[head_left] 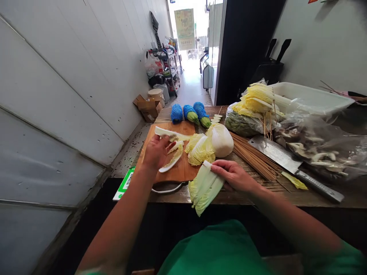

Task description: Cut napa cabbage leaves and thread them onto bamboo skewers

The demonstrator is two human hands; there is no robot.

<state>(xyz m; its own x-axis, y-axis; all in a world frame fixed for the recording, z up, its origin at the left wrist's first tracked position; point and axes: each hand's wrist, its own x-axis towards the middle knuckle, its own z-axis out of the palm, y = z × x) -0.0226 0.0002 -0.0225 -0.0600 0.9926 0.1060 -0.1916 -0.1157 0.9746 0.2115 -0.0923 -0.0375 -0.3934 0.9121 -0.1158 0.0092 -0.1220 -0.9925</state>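
Note:
My right hand (pixel 233 175) pinches a napa cabbage leaf (pixel 208 187) by its white stem end, and the frilly yellow-green part hangs past the table's front edge. Above the cutting board (pixel 186 170), my left hand (pixel 159 152) has its fingers curled at a long pale cabbage strip (pixel 174 135), apparently gripping it. Just beyond those fingers a curved cabbage piece (pixel 174 160) lies on the board. Between the hands sit loose yellow leaves (pixel 200 151) against a cabbage head (pixel 222 139). A thin dark tip shows by the held leaf's stem; its kind is unclear.
Bamboo skewers (pixel 255 156) lie beside a cleaver (pixel 276 154) at right. Skewered cabbage leaves (pixel 256 99) rest on a bagged bundle. Behind are a bag of mushrooms (pixel 321 149) and a white tub (pixel 315 101). Several blue-netted vegetables (pixel 189 112) line the far edge.

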